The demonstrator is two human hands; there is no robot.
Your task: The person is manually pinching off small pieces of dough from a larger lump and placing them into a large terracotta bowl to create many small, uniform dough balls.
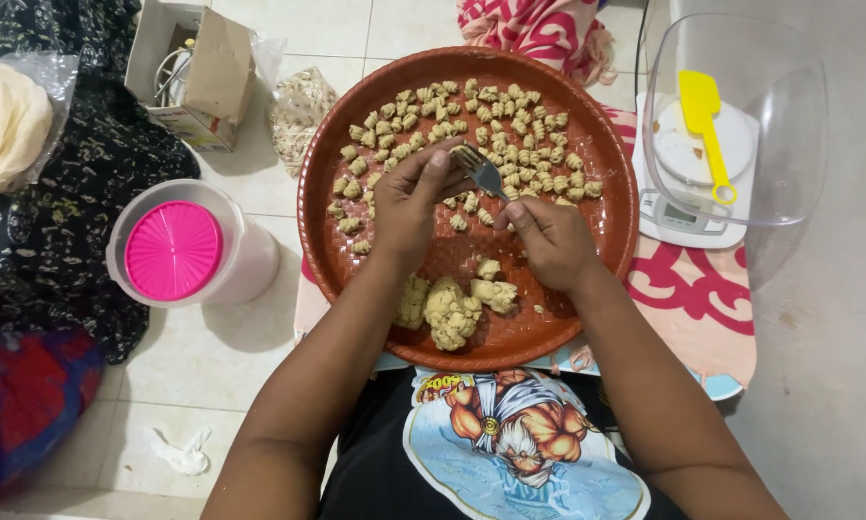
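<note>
I saw my right hand (549,241) closed around a metal fork (479,169), its long axis slanting far-left, tines under my left hand (409,202), whose fingertips pinched down on them. Soft, lumpy dough (452,310) sat just near of both hands on the ridged brown tray (602,144), small ribbed pieces (510,116) beyond.

Dough pieces (472,130) on tray (606,241), lidded tub (187,246) left of it, scale (693,207) right, spatula (708,130) on scale
</note>
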